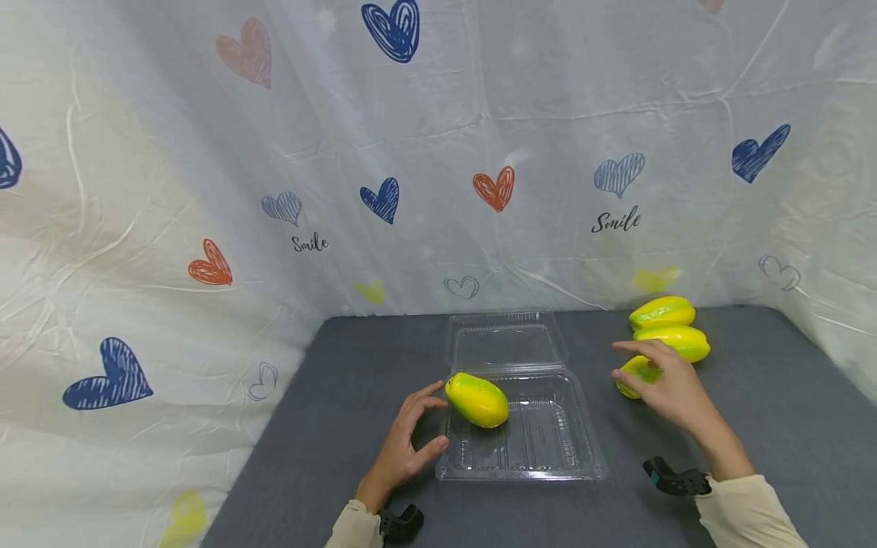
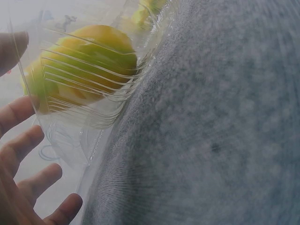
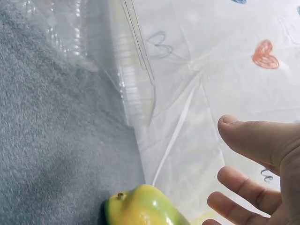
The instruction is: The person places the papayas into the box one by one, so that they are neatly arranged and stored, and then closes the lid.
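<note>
Overall, curtain [image 1: 438,91]: white, printed with hearts, beyond all the fingertips.
Table [image 1: 384,350]: dark grey, spread below both sets of fingers.
Box [image 1: 537,441]: clear plastic, just right of the left fingers; lid [image 1: 507,341] laid back, farther out than those fingertips.
Right hand [image 1: 674,392]: thumb and fingers parted, gripping nothing, over the near fruit [image 1: 640,371]; contact, cannot tell.
Left hand [image 1: 403,447]: fingers spread loosely at the box's left edge, grasping nothing; whether they touch plastic, cannot tell.
Boxed fruit [image 1: 477,400]: yellow-green, in the box's left part, just beside the left index fingertip.
Middle fruit [image 1: 681,341], far fruit [image 1: 662,312]: beyond the right fingers, lined up one behind the other.
Bands [image 1: 678,481]: black, one at each wrist, behind the fingers.
</note>
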